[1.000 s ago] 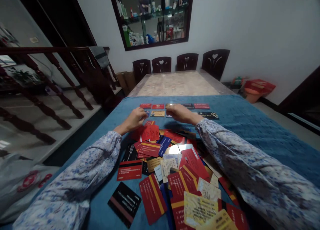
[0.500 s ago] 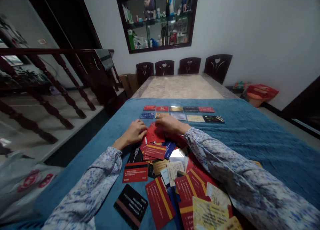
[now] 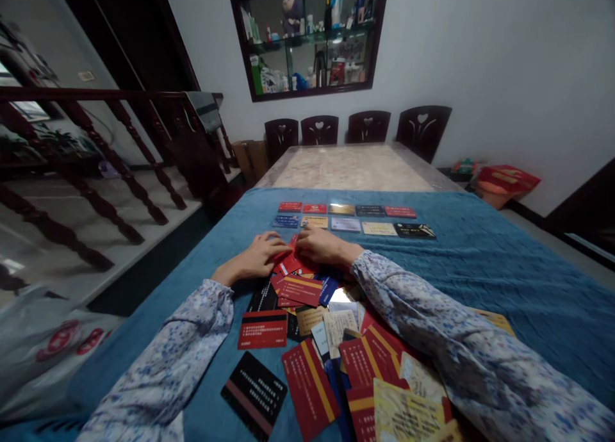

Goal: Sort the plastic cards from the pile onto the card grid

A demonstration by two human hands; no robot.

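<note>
L hand (image 3: 262, 255) + R hand (image 3: 323, 245) at red cards (image 3: 291, 263), far end of card pile (image 3: 302, 291); fingers bent, pinching or not: can't tell. Step prob. picking thru cards; next wants one edge freed.

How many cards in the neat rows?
10. Far row, from left: red card, second red card, gold card, dark card, third red card. Near row: blue card, yellow card, silver card, cream card, black card.

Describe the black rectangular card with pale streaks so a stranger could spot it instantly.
On the blue fabric cloth, find two rows of multicoloured rectangular cards. Follow the nearer row to its right end. The black card there, marked with pale streaks, is the only black one in that row.
</note>
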